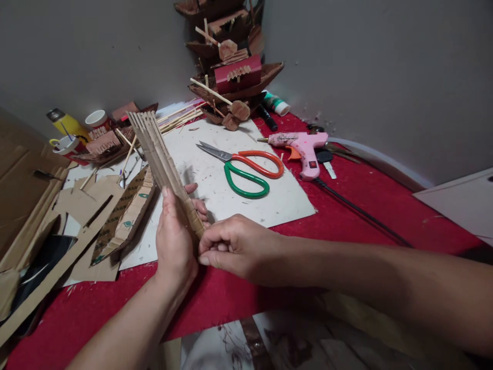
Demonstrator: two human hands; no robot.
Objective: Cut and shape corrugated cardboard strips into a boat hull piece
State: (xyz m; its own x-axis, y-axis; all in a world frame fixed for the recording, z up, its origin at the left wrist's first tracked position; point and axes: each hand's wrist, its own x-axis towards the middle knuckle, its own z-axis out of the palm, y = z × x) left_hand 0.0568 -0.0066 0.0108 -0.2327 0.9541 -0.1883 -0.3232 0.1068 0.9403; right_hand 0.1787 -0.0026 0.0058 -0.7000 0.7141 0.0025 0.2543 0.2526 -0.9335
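Note:
A long ribbed strip of brown cardboard [164, 159] slants up from my hands, its far end folded into several ridges. My left hand [175, 226] cradles the strip from below, thumb on the near side and fingertips showing on the far side. At the strip's near end, my right hand [234, 246] pinches its edge between thumb and curled fingers. Just beyond my hands, scissors [231, 156] with one orange and one green handle lie partly open on a white sheet [285, 205]. A boat-shaped cardboard piece [127, 216] rests to the left of my left hand.
A pink glue gun [304, 146] lies on the red cloth [354, 205] at right, its black cord trailing toward me. Stacked model boats [239, 77] stand at the back. Cups, a yellow bottle [67, 123], thin sticks [181, 115] and cardboard scraps [84, 200] crowd the left.

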